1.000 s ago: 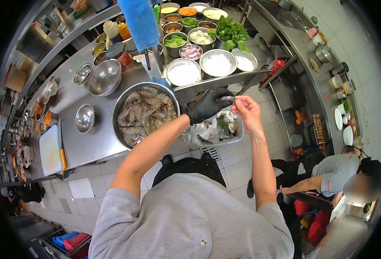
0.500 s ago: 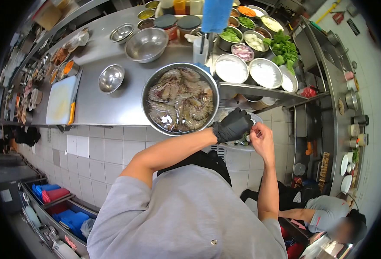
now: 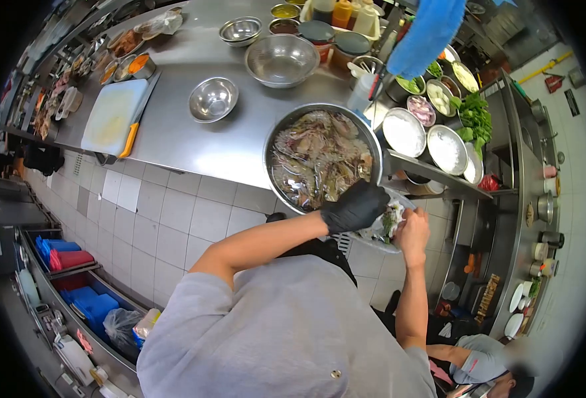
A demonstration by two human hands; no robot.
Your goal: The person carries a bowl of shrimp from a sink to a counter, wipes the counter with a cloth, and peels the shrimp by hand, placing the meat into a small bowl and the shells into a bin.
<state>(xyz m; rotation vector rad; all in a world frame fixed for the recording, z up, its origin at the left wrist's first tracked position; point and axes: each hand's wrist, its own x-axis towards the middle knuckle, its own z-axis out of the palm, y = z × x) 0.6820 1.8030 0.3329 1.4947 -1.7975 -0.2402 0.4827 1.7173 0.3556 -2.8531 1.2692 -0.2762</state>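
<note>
A stainless steel counter (image 3: 193, 142) ran across the upper part of the view, and at its near edge sat the landmark, a wide steel bowl (image 3: 267, 154) overhanging the edge slightly. The raw prawns (image 3: 316, 156) were heaped inside this bowl in water, curled and lying every way, so their long axes shared no common direction. Far left of the bowl lay a white cutting board (image 3: 110, 116), its long axis angled up to the right. Behind the bowl stood an empty mixing bowl (image 3: 281, 60), and to the bowl's upper left a smaller steel bowl (image 3: 213, 99). Just right of the bowl sat two round pans of white powder (image 3: 404, 132). Below the bowl's near right rim hung a plastic-lined tub of scraps (image 3: 374, 233). The left hand (image 3: 356, 207), in a black glove, hovered at that rim over the tub, fingers curled in and pressed together. The bare right hand (image 3: 413, 229) met it from the right, fingers bent toward the glove; their tips were hidden, so whether they pinched a prawn, and which way it pointed, could not be told.
</note>
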